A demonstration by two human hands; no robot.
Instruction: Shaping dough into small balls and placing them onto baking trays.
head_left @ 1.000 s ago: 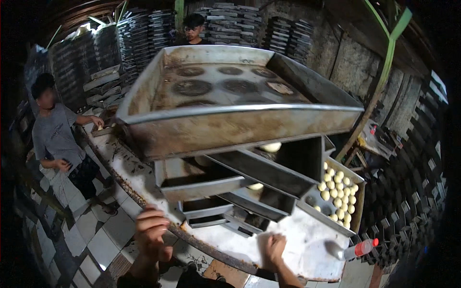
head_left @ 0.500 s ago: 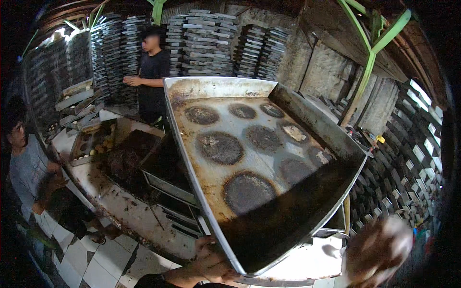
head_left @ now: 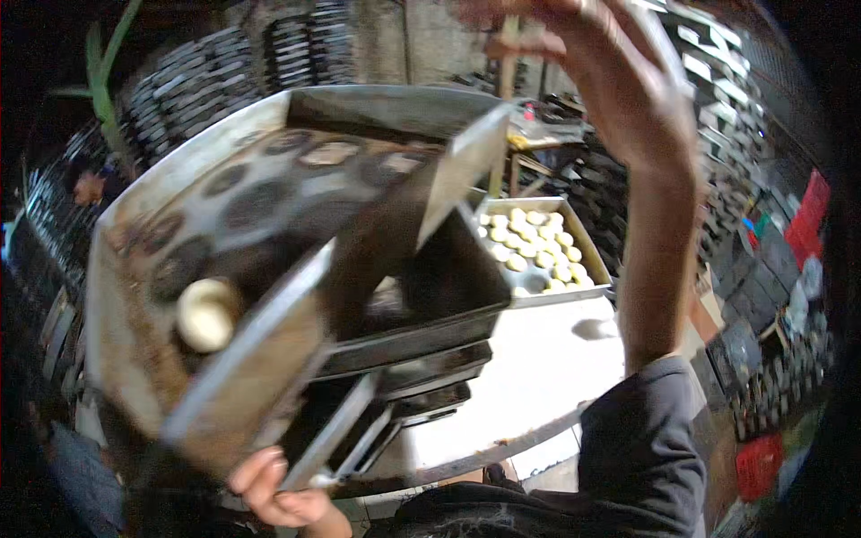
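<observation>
A large, scorched metal baking tray (head_left: 256,202) with high walls fills the left and middle, tilted, with dark round burn marks on its bottom. My left hand (head_left: 278,489) is closed at the tray's near lower edge, fingers curled. Inside the near wall shows a pale round dough ball (head_left: 208,318), smeared by motion; whether it rests on the tray or is in the air I cannot tell. My right hand (head_left: 619,81) is raised high at the upper right, blurred, fingers stretched apart and holding nothing that I can see.
Beneath the held tray stand several stacked dark trays (head_left: 421,345) on a white tabletop (head_left: 538,359). Beyond them lies a tray (head_left: 587,260) of pale dough balls. A red crate (head_left: 760,466) is at the far right. Piled grey slabs (head_left: 193,76) line the back.
The view has swung right, and the held tray now appears further left, turned. A pale dough ball now shows in it. My right hand has risen from low right to high up.
</observation>
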